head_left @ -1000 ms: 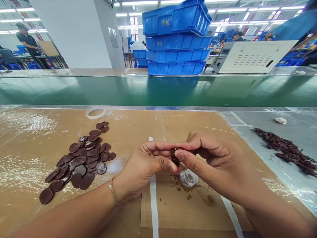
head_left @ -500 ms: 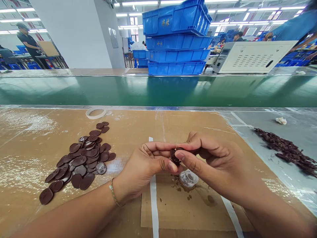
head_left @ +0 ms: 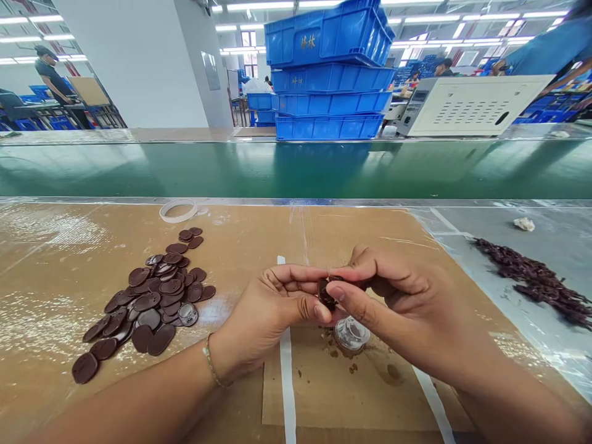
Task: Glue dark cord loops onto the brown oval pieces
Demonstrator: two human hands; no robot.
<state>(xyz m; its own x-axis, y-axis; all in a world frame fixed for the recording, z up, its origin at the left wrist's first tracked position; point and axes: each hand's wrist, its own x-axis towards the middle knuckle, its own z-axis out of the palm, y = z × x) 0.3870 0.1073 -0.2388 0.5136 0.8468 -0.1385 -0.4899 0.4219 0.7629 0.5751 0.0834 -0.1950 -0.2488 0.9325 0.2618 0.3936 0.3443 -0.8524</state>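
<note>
Between my two hands is a small dark brown piece [head_left: 327, 295], mostly covered by the fingers, so its exact kind does not show. My left hand [head_left: 282, 299] pinches it from the left with thumb and fingers. From the right, the thumb and forefinger of my right hand [head_left: 393, 296] close on the same piece. Just below the hands, a small clear glass-like container [head_left: 352, 334] stands on the cardboard, with brown stains around it. To the left lies a heap of flat, oval dark brown discs [head_left: 161, 296], a few of them with greyish faces.
A roll of pale tape [head_left: 178, 211] lies behind the discs. Dark brown shreds [head_left: 531, 280] and a whitish lump [head_left: 524, 224] are at right. Beyond runs a green conveyor belt [head_left: 208, 169], with stacked blue crates [head_left: 330, 80] and a beige metal box [head_left: 476, 108] behind it. Other people work in the background.
Both hands keep almost the same pose around the brown piece. The view has shifted very slightly; otherwise the table looks the same.
</note>
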